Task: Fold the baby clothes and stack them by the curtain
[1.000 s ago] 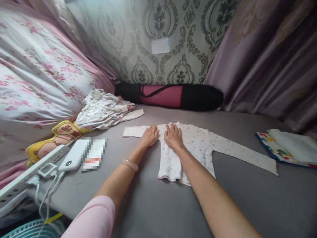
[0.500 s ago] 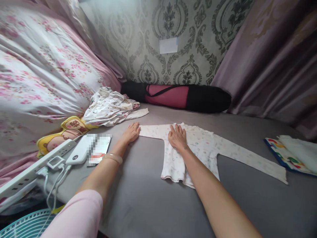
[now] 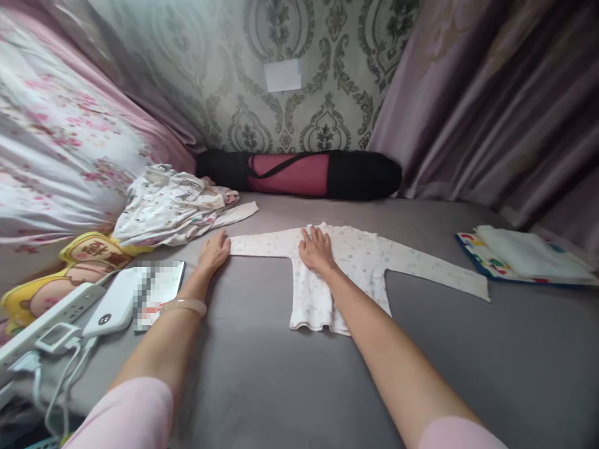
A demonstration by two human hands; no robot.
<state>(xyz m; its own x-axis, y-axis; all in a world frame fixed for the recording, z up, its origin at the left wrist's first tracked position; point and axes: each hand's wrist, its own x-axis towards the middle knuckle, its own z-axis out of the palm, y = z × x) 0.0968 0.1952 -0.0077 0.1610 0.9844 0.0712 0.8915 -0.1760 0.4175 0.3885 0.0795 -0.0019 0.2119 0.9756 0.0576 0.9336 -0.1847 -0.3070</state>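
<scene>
A small white long-sleeved shirt point(image 3: 360, 262) with a faint print lies spread on the grey sheet, both sleeves stretched out sideways. My left hand point(image 3: 216, 251) is at the cuff of the left-side sleeve, its fingers closed together over the cuff end; fingertips are partly hidden. My right hand point(image 3: 317, 249) rests flat on the upper body of the shirt near the left shoulder, fingers spread. The hem is wavy, and my right forearm covers part of it.
Crumpled printed clothes point(image 3: 173, 206) and a yellow cushion point(image 3: 88, 262) lie at the left. Nearer are a white power bank point(image 3: 116, 302), cables and a power strip point(image 3: 65, 312). A black and pink long bag point(image 3: 290, 174) lies by the wall. Folded white cloth point(image 3: 528, 249) sits at the right.
The view has turned to the right, so everything appears shifted left. My left hand's fingers look more bent at the cuff. My right hand stays on the shirt.
</scene>
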